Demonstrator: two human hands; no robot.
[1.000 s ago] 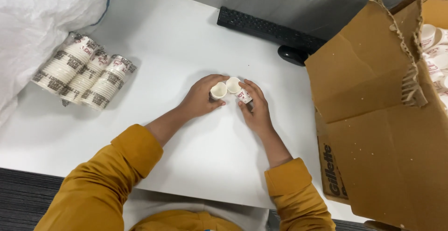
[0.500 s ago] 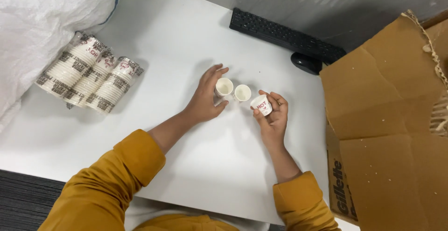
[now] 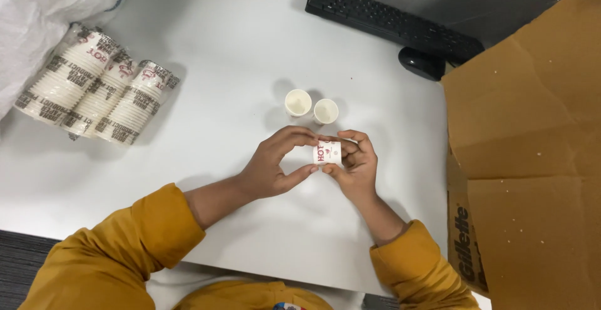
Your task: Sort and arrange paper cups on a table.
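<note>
1. Both hands meet over the middle of the white table, and between them sits a small stack of paper cups, white with red print, lying on its side.
2. The left hand closes on the stack from nine o'clock, thumb below and fingers curled over the top; the right hand clamps it from three o'clock. Neither hand is spread wide, both pinch narrow on the stack.
3. Already out: two single cups standing upright and mouth-up, the left cup and the right cup, close beside each other, just at twelve o'clock of the hands.
4. By my read, that is two separated and set down, with another about to be worked loose; how many remain in the held stack cannot be told.
5. Plenty left, it seems: three wrapped sleeves of cups lie untouched at ten o'clock, well apart from the hands.
6. A cardboard box stands at three o'clock, a keyboard and mouse at one o'clock.
</note>
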